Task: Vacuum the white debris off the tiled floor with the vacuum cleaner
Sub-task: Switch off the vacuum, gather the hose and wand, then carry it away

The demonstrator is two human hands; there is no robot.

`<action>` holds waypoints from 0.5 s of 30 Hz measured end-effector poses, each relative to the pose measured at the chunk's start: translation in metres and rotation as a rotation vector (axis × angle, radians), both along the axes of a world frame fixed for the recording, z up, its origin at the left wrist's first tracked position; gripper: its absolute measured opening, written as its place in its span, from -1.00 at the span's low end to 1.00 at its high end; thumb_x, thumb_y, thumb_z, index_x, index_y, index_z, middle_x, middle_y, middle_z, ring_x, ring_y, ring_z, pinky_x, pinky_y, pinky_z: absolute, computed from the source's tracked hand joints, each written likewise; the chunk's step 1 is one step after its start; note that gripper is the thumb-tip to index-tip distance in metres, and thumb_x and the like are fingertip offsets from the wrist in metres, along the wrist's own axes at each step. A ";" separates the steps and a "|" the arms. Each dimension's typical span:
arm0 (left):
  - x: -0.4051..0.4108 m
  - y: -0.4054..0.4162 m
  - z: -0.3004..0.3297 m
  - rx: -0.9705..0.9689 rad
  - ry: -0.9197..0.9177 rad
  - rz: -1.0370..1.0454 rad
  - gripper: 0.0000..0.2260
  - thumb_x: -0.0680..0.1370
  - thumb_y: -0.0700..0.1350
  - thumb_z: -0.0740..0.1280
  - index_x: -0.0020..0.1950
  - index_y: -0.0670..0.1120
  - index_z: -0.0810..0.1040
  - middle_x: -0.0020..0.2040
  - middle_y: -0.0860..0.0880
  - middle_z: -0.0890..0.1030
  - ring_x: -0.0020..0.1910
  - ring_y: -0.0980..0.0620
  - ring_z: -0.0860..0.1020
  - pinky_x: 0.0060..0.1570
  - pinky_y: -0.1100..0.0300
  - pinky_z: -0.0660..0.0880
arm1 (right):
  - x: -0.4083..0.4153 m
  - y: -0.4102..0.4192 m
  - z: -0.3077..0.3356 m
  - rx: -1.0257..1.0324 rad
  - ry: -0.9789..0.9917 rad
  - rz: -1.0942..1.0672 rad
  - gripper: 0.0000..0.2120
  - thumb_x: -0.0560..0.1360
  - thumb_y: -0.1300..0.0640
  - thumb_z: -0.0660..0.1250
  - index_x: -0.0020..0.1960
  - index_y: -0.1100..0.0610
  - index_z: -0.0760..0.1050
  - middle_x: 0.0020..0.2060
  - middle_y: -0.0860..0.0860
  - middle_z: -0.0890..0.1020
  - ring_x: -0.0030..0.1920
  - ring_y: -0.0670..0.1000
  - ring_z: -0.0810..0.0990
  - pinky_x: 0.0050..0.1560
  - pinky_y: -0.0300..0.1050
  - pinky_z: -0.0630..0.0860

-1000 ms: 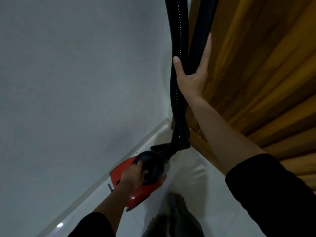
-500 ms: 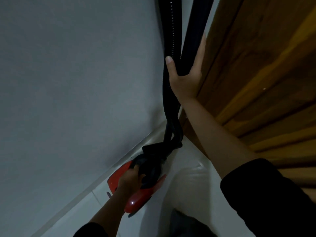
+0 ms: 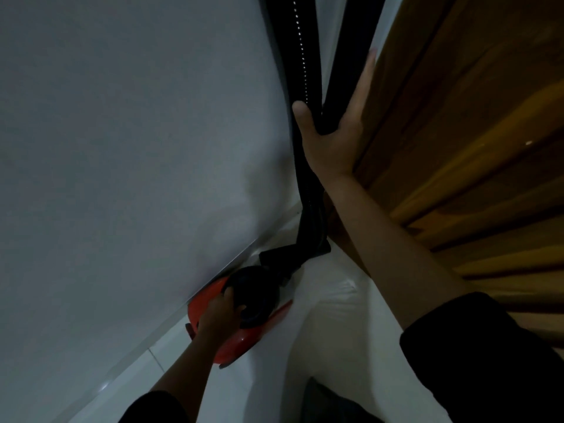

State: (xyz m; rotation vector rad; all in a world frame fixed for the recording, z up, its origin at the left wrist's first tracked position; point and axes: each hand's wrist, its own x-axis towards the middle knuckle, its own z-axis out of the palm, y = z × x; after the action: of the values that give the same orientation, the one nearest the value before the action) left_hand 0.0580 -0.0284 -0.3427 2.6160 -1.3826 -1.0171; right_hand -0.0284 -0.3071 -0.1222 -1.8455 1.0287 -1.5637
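A red vacuum cleaner with a black top stands on the white tiled floor, in the corner by the wall. My left hand grips its black handle. A black ribbed hose and a black tube rise upright from the vacuum beside a wooden door. My right hand holds the tube between thumb and fingers; the fingers lie straight along it, against the door. No white debris is visible in the dim light.
A grey wall fills the left side, with a white skirting strip at its foot. The wooden door fills the right side. Dark clothing shows at the bottom edge.
The view has shifted slightly; both hands keep their holds. My left hand has slid a little further over the vacuum's black top.
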 end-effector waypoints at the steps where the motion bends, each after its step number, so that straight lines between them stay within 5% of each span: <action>1: 0.002 0.000 -0.001 0.015 -0.003 -0.005 -0.60 0.58 0.01 0.27 0.36 -0.12 0.35 0.04 -0.07 0.60 -0.07 0.02 0.59 -0.11 0.23 0.54 | 0.000 0.003 0.001 0.009 0.006 0.003 -0.02 0.41 -0.16 0.38 0.47 0.51 0.05 0.45 0.41 0.22 0.40 -0.27 0.09 0.42 -0.46 0.02; 5: 0.003 0.000 0.005 0.078 -0.037 -0.058 -0.57 0.54 0.07 0.31 0.33 -0.12 0.38 0.09 -0.09 0.58 -0.07 0.01 0.58 -0.07 0.20 0.57 | 0.000 0.021 0.004 0.114 0.058 -0.010 0.09 0.38 -0.25 0.42 0.51 0.46 -0.01 0.38 0.35 0.28 0.15 -0.46 0.12 0.21 -0.63 0.09; 11: -0.012 -0.023 0.049 0.032 0.005 0.000 -0.45 0.51 0.10 0.33 0.41 -0.11 0.31 0.30 -0.16 0.48 0.25 -0.14 0.48 0.26 -0.06 0.45 | 0.007 0.042 0.016 0.293 0.137 -0.033 0.25 0.30 -0.46 0.34 0.56 0.32 -0.16 0.47 0.28 0.19 0.45 0.15 0.23 0.46 0.25 0.14; 15: -0.018 -0.042 0.088 -0.034 0.038 -0.028 -0.44 0.55 0.09 0.30 0.44 -0.14 0.26 0.34 -0.18 0.43 0.33 -0.17 0.41 0.34 -0.09 0.36 | 0.004 0.050 0.024 0.375 0.234 0.006 0.27 0.26 -0.45 0.33 0.57 0.26 -0.28 0.56 0.22 0.00 0.56 0.16 0.02 0.43 0.47 -0.11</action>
State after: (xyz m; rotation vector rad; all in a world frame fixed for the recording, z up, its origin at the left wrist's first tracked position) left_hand 0.0397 -0.0708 -0.2550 2.5462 -1.4199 -1.0317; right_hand -0.0247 -0.2574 -0.0982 -1.7853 1.3170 -1.0752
